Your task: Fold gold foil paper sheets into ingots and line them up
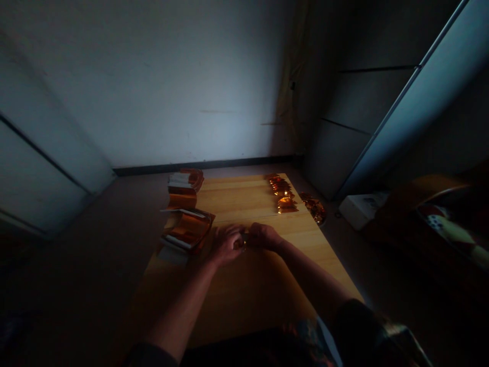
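My left hand (227, 245) and my right hand (265, 237) meet over the middle of the wooden table (237, 196), both with fingers curled in. A small piece with a golden glint shows between them; it is too dark and too covered by my fingers to name. Left of my left hand lies a curved stack of shiny orange-brown sheets (194, 228), with whitish strips along its edges. Behind it is another orange-brown stack (182, 199). Toward the far right edge of the table, several crinkled copper-coloured foil pieces (283, 194) lie in a row.
Just past the table's right edge, lower down, is a heap of similar shiny foil pieces (314, 208). A white box (361, 210) stands on the floor to the right. A pale wall (183, 92) rises behind the table. The room is dim.
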Action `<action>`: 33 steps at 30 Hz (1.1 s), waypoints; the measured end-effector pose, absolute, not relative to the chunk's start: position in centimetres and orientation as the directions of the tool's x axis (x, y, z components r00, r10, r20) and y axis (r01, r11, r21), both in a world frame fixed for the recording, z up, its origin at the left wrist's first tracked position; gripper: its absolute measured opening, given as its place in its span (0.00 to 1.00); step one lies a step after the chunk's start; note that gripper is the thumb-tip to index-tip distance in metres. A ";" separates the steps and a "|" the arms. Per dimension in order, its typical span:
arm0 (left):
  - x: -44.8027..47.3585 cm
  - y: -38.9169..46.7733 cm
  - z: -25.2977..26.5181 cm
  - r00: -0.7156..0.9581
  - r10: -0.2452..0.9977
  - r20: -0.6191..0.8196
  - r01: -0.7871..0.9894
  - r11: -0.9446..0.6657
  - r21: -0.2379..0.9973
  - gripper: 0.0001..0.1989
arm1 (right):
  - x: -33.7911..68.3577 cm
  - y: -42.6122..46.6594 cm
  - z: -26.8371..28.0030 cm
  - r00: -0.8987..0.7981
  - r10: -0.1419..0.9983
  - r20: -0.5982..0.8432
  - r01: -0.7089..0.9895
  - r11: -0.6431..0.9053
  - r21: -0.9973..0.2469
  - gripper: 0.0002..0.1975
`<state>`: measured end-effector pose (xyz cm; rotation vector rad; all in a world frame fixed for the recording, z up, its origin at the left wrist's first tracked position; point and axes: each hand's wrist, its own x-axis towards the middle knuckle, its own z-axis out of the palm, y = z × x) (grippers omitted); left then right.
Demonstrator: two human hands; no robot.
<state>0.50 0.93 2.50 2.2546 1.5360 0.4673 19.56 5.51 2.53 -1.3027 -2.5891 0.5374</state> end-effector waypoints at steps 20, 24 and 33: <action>0.6 1.0 2.4 0.351 0.936 0.037 0.814 -0.325 0.482 0.11 | 18.1 4.4 4.9 -0.464 0.878 -0.121 0.871 0.427 -0.244 0.17; 0.6 1.1 2.4 0.369 0.928 0.052 0.809 -0.348 0.475 0.13 | 18.3 4.8 4.0 -0.476 0.875 -0.091 0.855 0.436 -0.281 0.14; 0.6 1.0 2.6 0.375 0.924 0.075 0.801 -0.364 0.475 0.07 | 18.9 5.0 3.2 -0.451 0.892 -0.008 0.795 0.397 -0.459 0.06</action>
